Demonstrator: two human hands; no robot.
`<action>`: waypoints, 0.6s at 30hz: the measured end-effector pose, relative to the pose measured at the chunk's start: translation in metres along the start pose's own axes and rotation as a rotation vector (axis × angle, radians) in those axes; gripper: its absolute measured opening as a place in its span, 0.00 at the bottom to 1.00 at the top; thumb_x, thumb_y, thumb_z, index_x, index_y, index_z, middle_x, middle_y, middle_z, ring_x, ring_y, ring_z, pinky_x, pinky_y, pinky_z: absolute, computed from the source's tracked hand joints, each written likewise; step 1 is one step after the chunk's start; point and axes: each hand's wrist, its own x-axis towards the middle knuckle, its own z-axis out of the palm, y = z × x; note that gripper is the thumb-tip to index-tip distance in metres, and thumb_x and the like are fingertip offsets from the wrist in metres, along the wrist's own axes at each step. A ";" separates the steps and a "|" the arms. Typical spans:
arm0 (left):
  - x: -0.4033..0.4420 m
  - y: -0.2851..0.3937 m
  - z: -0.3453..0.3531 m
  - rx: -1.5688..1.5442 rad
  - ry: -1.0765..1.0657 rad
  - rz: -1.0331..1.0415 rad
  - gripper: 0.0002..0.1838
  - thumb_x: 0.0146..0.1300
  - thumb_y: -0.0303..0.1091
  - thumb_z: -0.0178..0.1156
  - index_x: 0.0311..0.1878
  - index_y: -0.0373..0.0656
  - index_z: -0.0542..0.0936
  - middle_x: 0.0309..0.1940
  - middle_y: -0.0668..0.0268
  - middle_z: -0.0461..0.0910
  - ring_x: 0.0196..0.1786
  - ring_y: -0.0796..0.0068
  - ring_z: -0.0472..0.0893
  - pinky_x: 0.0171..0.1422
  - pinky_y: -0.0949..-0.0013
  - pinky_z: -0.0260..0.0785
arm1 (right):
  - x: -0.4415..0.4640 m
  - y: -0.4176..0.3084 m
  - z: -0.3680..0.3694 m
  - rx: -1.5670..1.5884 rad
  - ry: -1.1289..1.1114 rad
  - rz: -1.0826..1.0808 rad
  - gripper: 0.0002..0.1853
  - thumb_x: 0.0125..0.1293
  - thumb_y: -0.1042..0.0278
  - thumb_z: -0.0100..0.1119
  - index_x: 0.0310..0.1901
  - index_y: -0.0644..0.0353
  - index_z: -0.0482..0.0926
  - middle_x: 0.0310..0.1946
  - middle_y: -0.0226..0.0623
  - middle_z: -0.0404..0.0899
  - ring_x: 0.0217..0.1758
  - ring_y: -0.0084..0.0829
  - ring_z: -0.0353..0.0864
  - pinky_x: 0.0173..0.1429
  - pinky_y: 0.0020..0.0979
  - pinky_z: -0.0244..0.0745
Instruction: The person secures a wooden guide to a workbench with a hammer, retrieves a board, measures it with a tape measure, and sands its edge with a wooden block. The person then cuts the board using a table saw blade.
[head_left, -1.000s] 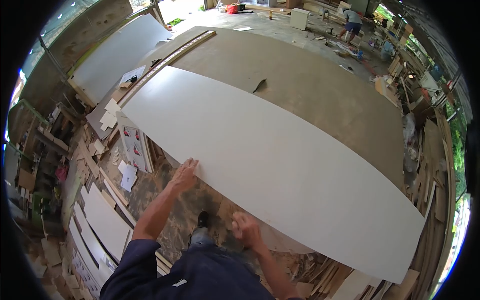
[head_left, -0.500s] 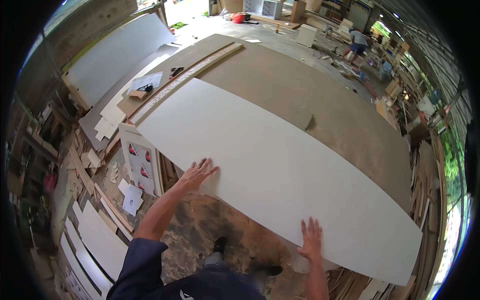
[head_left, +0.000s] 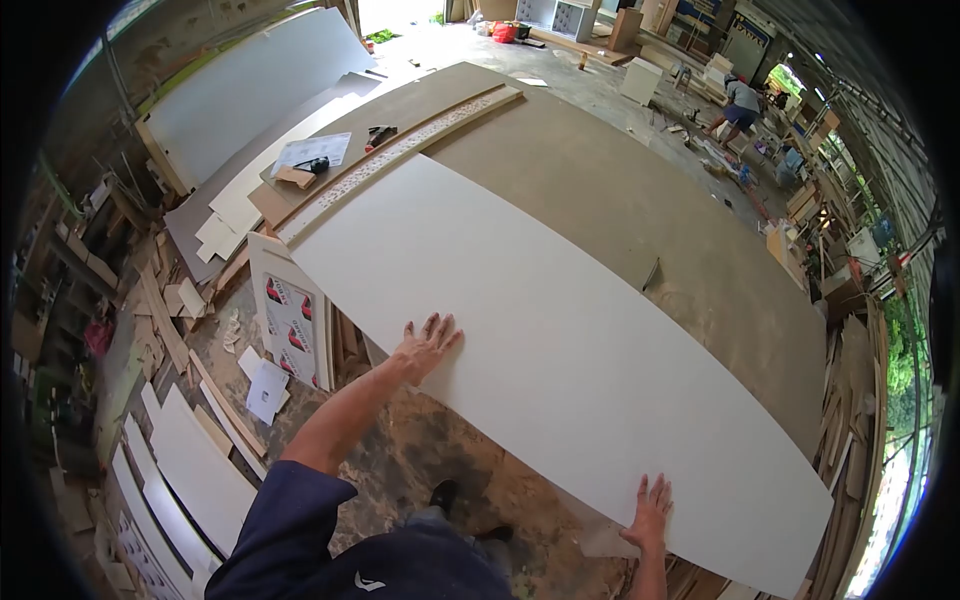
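A long white panel (head_left: 560, 360) lies flat on a larger brown board (head_left: 600, 170). My left hand (head_left: 427, 350) rests palm down on the panel's near edge, left of its middle, with the fingers spread. Farther right, my right hand (head_left: 650, 512) lies on the same near edge, fingers apart and pointing away from me. Beside the panel's left end runs a narrow strip with a speckled face (head_left: 400, 150). A thin dark object (head_left: 651, 274) is on the brown board, just past the panel's far edge.
Papers (head_left: 312, 152) and a black tool (head_left: 315, 165) lie left of the strip. White boards (head_left: 195, 455) and wood scraps cover the floor at the left. Stacked timber (head_left: 850, 400) stands at the right. Another person (head_left: 740, 103) bends over in the back right.
My right hand has gone from closed, off the panel, to lying open on it. My left hand has slid farther onto the panel with its fingers spread. The view has shifted.
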 end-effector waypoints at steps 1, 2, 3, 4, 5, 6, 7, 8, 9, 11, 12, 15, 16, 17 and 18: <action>0.000 0.000 0.002 -0.004 0.008 0.005 0.79 0.37 0.30 0.85 0.84 0.53 0.33 0.85 0.52 0.31 0.85 0.46 0.38 0.79 0.27 0.51 | -0.001 0.010 0.006 -0.003 0.022 -0.016 0.75 0.35 0.58 0.83 0.83 0.47 0.39 0.83 0.55 0.28 0.85 0.62 0.31 0.81 0.68 0.45; 0.001 -0.002 0.002 -0.006 0.020 0.008 0.79 0.37 0.30 0.85 0.84 0.53 0.33 0.85 0.53 0.31 0.85 0.46 0.38 0.79 0.27 0.51 | -0.002 0.019 0.011 -0.005 0.020 -0.016 0.75 0.35 0.58 0.83 0.83 0.47 0.39 0.83 0.55 0.28 0.85 0.62 0.31 0.81 0.68 0.45; 0.002 -0.003 0.005 -0.007 0.021 0.008 0.79 0.37 0.30 0.85 0.84 0.53 0.33 0.85 0.53 0.31 0.85 0.46 0.38 0.79 0.27 0.51 | -0.003 0.025 0.009 -0.014 -0.007 -0.022 0.76 0.33 0.59 0.83 0.83 0.48 0.38 0.83 0.56 0.28 0.85 0.62 0.31 0.81 0.67 0.45; 0.004 -0.003 0.009 0.004 0.031 0.002 0.79 0.36 0.30 0.85 0.84 0.54 0.34 0.85 0.53 0.31 0.85 0.46 0.38 0.78 0.26 0.51 | -0.001 0.031 0.007 -0.023 -0.032 -0.028 0.77 0.31 0.59 0.83 0.83 0.49 0.37 0.83 0.57 0.28 0.85 0.63 0.31 0.81 0.67 0.44; 0.006 -0.003 0.010 0.014 0.042 -0.003 0.79 0.35 0.29 0.85 0.84 0.54 0.35 0.85 0.53 0.32 0.85 0.46 0.38 0.78 0.26 0.51 | 0.001 0.036 0.007 -0.024 -0.027 -0.026 0.77 0.31 0.59 0.83 0.83 0.49 0.37 0.83 0.57 0.28 0.85 0.63 0.31 0.81 0.67 0.44; 0.006 -0.003 0.010 0.013 0.047 -0.002 0.79 0.35 0.29 0.85 0.84 0.54 0.35 0.85 0.53 0.32 0.85 0.46 0.38 0.78 0.26 0.51 | 0.000 0.034 0.005 -0.045 -0.032 -0.039 0.77 0.31 0.57 0.84 0.83 0.50 0.39 0.83 0.58 0.29 0.84 0.65 0.31 0.80 0.69 0.45; 0.004 -0.002 0.007 -0.003 0.052 -0.005 0.79 0.35 0.27 0.84 0.84 0.54 0.36 0.85 0.53 0.32 0.85 0.46 0.39 0.78 0.26 0.51 | -0.002 0.034 0.004 -0.066 -0.038 -0.052 0.78 0.31 0.55 0.85 0.83 0.51 0.40 0.82 0.59 0.30 0.84 0.68 0.32 0.79 0.70 0.46; 0.002 -0.002 0.005 -0.018 0.056 -0.007 0.79 0.34 0.26 0.84 0.84 0.55 0.36 0.85 0.53 0.33 0.85 0.46 0.40 0.78 0.26 0.51 | -0.004 0.033 0.002 -0.065 -0.036 -0.050 0.78 0.31 0.55 0.85 0.83 0.51 0.40 0.82 0.59 0.30 0.84 0.68 0.32 0.79 0.70 0.46; 0.000 -0.001 0.003 -0.017 0.066 -0.007 0.79 0.33 0.24 0.83 0.84 0.54 0.37 0.85 0.53 0.33 0.85 0.45 0.41 0.78 0.25 0.52 | -0.005 0.032 0.001 -0.090 -0.033 -0.073 0.77 0.31 0.55 0.85 0.83 0.52 0.40 0.82 0.62 0.30 0.83 0.69 0.33 0.80 0.70 0.46; 0.003 -0.005 0.014 0.033 0.080 -0.023 0.79 0.33 0.24 0.83 0.84 0.54 0.37 0.85 0.52 0.33 0.85 0.44 0.40 0.77 0.25 0.52 | -0.001 0.044 0.004 -0.115 -0.029 -0.099 0.77 0.31 0.55 0.85 0.82 0.54 0.41 0.81 0.66 0.31 0.83 0.71 0.35 0.80 0.69 0.46; 0.003 -0.001 0.007 0.083 0.091 -0.039 0.79 0.33 0.23 0.83 0.84 0.54 0.37 0.85 0.51 0.33 0.85 0.44 0.40 0.77 0.26 0.53 | -0.002 0.052 0.010 -0.097 0.012 -0.131 0.77 0.31 0.54 0.85 0.82 0.55 0.42 0.80 0.69 0.32 0.82 0.71 0.36 0.80 0.69 0.46; 0.001 0.002 -0.008 0.053 0.017 -0.048 0.81 0.30 0.23 0.83 0.84 0.54 0.36 0.84 0.48 0.33 0.85 0.42 0.40 0.77 0.27 0.54 | 0.001 0.068 0.021 -0.057 0.061 -0.192 0.77 0.30 0.51 0.85 0.82 0.56 0.43 0.78 0.74 0.34 0.82 0.73 0.37 0.80 0.69 0.45; 0.001 0.000 -0.004 0.055 0.003 -0.046 0.81 0.30 0.23 0.84 0.84 0.53 0.36 0.84 0.48 0.33 0.85 0.42 0.40 0.78 0.27 0.54 | 0.000 0.072 0.018 -0.049 0.062 -0.225 0.76 0.30 0.50 0.85 0.82 0.57 0.44 0.78 0.75 0.35 0.81 0.74 0.38 0.80 0.69 0.44; 0.001 -0.003 0.001 0.055 -0.003 -0.051 0.81 0.30 0.23 0.84 0.84 0.53 0.36 0.84 0.48 0.33 0.85 0.42 0.40 0.78 0.27 0.54 | 0.000 0.074 0.015 -0.047 0.059 -0.231 0.76 0.30 0.50 0.85 0.82 0.57 0.44 0.78 0.75 0.35 0.81 0.74 0.38 0.80 0.69 0.44; 0.000 -0.006 0.001 0.057 0.006 -0.034 0.82 0.29 0.23 0.84 0.84 0.53 0.35 0.84 0.47 0.33 0.85 0.42 0.40 0.78 0.27 0.54 | 0.001 0.073 0.009 -0.060 0.026 -0.242 0.76 0.29 0.49 0.85 0.81 0.57 0.45 0.78 0.75 0.36 0.81 0.76 0.38 0.80 0.69 0.44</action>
